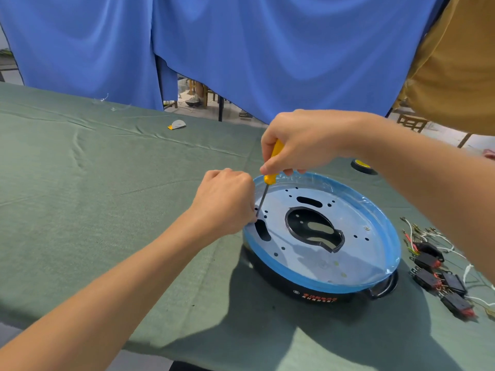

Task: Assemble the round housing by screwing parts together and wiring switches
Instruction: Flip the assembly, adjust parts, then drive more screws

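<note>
The round housing point(308, 287) is a black base with red lettering, topped by a shiny metal plate point(316, 258) full of holes and wrapped at the rim in blue film. My right hand point(300, 140) grips a yellow-handled screwdriver point(270, 172) held steeply, its tip down at the plate's left edge. My left hand point(227, 204), fingers curled, sits at that same left edge by the tip; whatever it pinches is hidden. Several black switches point(439, 279) with red rockers and white wires lie to the right of the housing.
A green cloth point(107, 196) covers the table. A small grey and yellow scrap point(176, 125) lies far back, and a black and yellow roll point(361, 166) sits behind the housing. Blue curtains point(241, 49) hang behind the table. A person in a tan shirt point(455, 70) stands at the upper right.
</note>
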Tool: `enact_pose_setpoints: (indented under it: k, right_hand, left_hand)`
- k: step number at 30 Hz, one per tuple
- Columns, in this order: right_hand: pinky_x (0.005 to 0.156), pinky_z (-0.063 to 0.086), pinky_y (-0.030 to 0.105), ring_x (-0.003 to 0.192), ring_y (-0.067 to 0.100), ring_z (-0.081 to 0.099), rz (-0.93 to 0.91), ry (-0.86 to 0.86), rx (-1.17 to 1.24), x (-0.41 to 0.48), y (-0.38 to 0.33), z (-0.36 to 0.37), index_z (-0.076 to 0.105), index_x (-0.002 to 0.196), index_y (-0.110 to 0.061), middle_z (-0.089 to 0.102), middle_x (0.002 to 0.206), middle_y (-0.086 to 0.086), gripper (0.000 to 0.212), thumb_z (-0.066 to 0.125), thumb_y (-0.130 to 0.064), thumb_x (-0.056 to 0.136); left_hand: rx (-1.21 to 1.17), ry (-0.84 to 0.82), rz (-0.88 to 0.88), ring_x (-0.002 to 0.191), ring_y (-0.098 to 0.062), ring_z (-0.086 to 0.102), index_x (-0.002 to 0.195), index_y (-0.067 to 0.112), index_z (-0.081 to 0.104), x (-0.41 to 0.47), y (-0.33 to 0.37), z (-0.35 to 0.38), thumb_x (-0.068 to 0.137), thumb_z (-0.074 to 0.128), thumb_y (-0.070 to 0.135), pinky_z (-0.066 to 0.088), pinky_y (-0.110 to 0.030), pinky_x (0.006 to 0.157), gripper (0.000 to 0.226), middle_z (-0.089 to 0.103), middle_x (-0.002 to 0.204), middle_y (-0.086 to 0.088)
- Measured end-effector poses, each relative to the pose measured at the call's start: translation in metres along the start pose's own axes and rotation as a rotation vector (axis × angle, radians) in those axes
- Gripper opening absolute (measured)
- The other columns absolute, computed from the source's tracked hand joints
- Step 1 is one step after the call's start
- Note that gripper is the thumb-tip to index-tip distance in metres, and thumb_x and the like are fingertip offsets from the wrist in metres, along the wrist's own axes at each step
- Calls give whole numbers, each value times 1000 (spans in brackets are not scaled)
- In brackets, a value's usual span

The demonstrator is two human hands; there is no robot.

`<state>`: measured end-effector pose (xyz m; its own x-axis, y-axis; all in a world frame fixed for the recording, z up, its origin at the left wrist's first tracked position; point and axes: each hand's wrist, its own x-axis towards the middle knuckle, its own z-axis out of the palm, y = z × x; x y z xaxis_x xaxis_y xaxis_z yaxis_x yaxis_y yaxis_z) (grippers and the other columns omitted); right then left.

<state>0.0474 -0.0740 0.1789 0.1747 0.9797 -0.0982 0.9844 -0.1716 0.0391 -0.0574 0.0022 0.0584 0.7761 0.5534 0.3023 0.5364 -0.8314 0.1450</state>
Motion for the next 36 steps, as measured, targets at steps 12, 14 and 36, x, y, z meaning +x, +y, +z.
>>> enact_pose_setpoints:
  k: [12, 14, 36]
  right_hand:
    - [49, 43, 19, 58, 8, 65, 67, 63, 129, -17, 18, 24, 67, 77, -26, 69, 64, -9, 18, 65, -41, 87]
    - [51, 46, 20, 56, 8, 64, 71, 95, 145, -20, 19, 27, 67, 76, -26, 69, 64, -8, 18, 65, -40, 87]
    - [51, 56, 33, 46, 19, 58, 622, 843, 1600, -83, 125, 99, 49, 80, -10, 47, 57, 6, 19, 49, -17, 97]
  left_hand:
    - [46, -8, -148, 121, -23, 44, 96, 15, 71, -6, 16, 3, 82, 69, 15, 26, -43, 112, 14, 58, 120, 1]
    - [36, -26, -167, 123, -25, 41, 96, 14, 70, -6, 17, 1, 80, 67, 12, 25, -45, 113, 16, 55, 120, -2]
    - [-185, -197, 124, 82, -24, 61, 87, 13, 66, -8, 101, -3, 90, 50, 66, 49, -34, 66, 56, 67, 86, -2]
